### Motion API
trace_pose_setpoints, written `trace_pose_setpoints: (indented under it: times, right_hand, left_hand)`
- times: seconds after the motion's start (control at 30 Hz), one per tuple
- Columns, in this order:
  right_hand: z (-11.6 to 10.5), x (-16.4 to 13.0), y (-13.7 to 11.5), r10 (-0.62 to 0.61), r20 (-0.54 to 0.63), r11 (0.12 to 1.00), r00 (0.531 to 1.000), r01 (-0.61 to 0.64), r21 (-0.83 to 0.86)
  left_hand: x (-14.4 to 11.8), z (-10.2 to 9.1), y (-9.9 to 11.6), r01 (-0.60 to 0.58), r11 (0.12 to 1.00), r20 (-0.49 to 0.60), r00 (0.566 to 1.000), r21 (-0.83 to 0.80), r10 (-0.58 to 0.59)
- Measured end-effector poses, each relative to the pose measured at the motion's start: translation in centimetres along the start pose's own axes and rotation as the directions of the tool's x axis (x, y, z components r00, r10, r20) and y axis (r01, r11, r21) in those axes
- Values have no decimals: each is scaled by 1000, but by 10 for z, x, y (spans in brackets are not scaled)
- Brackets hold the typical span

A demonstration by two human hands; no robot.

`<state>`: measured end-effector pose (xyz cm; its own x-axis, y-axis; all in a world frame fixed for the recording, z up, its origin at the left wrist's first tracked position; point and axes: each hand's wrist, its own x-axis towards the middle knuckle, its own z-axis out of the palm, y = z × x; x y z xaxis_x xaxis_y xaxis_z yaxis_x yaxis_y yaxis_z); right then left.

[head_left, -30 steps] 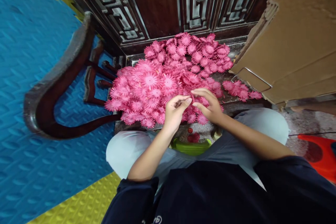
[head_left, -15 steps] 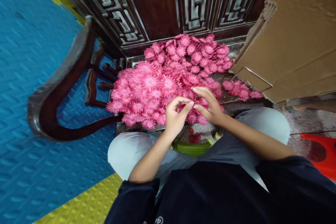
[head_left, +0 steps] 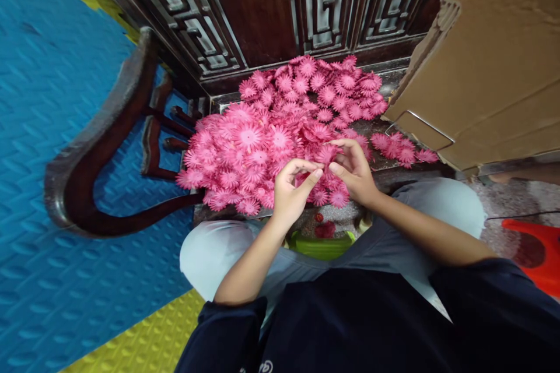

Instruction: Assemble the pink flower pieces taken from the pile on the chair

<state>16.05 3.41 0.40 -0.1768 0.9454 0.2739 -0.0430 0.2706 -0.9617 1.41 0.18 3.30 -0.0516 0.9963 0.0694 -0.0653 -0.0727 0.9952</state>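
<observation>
A big heap of pink paper flowers (head_left: pixel 280 122) covers the seat of a dark wooden chair (head_left: pixel 109 128) in front of me. Both hands meet at the heap's near edge. My left hand (head_left: pixel 291 189) pinches a small pink flower piece between thumb and forefinger. My right hand (head_left: pixel 354 172) curls its fingers around another pink flower (head_left: pixel 327 154) right beside it. What sits between the fingertips is partly hidden.
A carved dark wooden door (head_left: pixel 280 6) stands behind the chair. A cardboard box (head_left: pixel 494 64) leans at the right with a metal handle (head_left: pixel 420 125). A green container (head_left: pixel 321 245) sits between my knees. A red stool (head_left: pixel 536 250) is at the far right. Blue and yellow foam mats (head_left: pixel 56 280) cover the floor.
My right hand has drawn in toward the left hand and closed its fingers on a flower. The left hand has stayed in place, still pinching.
</observation>
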Motion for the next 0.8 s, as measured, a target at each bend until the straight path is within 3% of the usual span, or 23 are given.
trace_pose_setpoints:
  times: [0.13, 0.33, 0.47, 0.57, 0.67, 0.8]
  right_hand:
    - [-5, 8, 1, -22, -103, 1000, 994, 24, 18]
    - [-7, 12, 1, 29, -117, 981, 993, -5, 195]
    - [-7, 11, 1, 40, -109, 978, 993, -16, 209]
    - [-9, 11, 1, 42, -114, 984, 993, -21, 180]
    - [-11, 11, 2, 44, -91, 987, 995, -29, 159]
    - [-11, 10, -1, 65, -64, 993, 996, -58, 103]
  left_hand:
    - [2, -4, 4, -83, 986, 1, 997, 148, 83]
    - [0, -5, 10, -31, 971, 162, 987, 239, -8]
    - [-4, -2, 18, -21, 947, 402, 909, 320, -115]
    - [-6, 0, 22, -60, 933, 496, 858, 356, -134]
    - [-7, 0, 24, -108, 928, 483, 872, 357, -84]
    - [-10, -2, 26, -206, 910, 369, 927, 359, 65]
